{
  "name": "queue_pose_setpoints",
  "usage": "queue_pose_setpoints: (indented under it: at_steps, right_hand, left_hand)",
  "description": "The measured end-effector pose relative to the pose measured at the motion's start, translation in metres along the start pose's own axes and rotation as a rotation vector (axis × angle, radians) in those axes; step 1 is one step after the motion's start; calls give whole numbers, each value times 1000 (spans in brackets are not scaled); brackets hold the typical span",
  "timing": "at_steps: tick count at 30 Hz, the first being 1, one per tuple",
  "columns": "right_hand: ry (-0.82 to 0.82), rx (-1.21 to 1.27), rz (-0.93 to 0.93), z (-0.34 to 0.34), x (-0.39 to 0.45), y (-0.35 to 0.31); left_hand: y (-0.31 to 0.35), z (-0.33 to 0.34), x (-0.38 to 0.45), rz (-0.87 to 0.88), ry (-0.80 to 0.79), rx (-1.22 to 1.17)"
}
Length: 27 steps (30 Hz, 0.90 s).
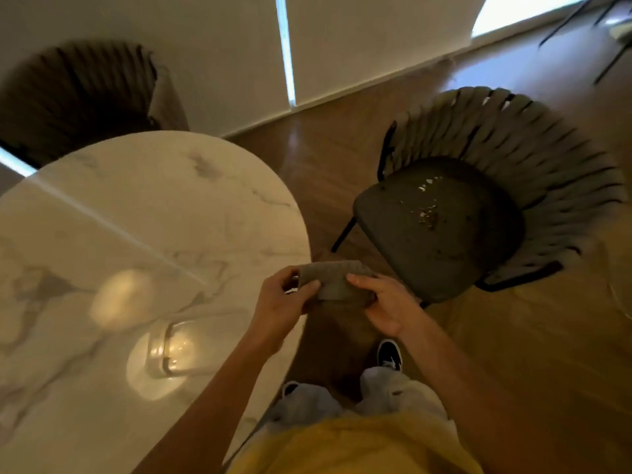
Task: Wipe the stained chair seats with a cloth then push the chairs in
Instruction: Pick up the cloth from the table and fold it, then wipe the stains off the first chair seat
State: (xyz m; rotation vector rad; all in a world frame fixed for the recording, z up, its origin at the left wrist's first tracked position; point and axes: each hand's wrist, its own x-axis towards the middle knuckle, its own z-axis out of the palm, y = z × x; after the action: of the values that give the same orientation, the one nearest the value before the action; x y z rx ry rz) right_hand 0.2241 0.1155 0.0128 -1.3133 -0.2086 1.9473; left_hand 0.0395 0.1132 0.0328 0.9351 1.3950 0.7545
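Glass jar (171, 354) on marble table (102, 217), contents not discernible | grey cloth (333, 280) folded, held between both hands above floor, near stained chair seat (434, 224) | left hand (284, 299) pinches cloth's left end | right hand (386, 302) grips its right end

Dim, warm room. Daylight flares through the window (523, 10) top right; glare spots the marble table (154, 206). Edges bend and blur.

A chair (441, 227) stands right of the table (143, 206), pulled out.
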Motion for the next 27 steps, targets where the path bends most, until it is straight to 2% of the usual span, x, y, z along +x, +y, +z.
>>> queue_pose_setpoints:
  at_steps: [5, 10, 14, 18, 23, 25, 27]
  right_hand:
    - [105, 325, -6, -74, -13, -1]
    - [167, 399, -41, -143, -8, -15]
    - [214, 479, -17, -202, 11, -27]
    - [248, 447, -2, -257, 42, -25]
    - [263, 384, 23, -310, 82, -4]
    - [347, 335, -64, -322, 96, 2]
    - [513, 251, -189, -328, 110, 6]
  left_hand:
    - [-18, 89, 38, -57, -39, 41]
    - [-35, 170, 70, -22, -115, 223]
    - [-53, 229, 95, -81, -121, 284]
    - [-82, 273, 119, -102, -240, 406]
    - [-122, 305, 145, -116, -386, 446]
    - [-138, 307, 163, -91, -437, 484]
    - [-156, 302, 193, -43, -446, 620]
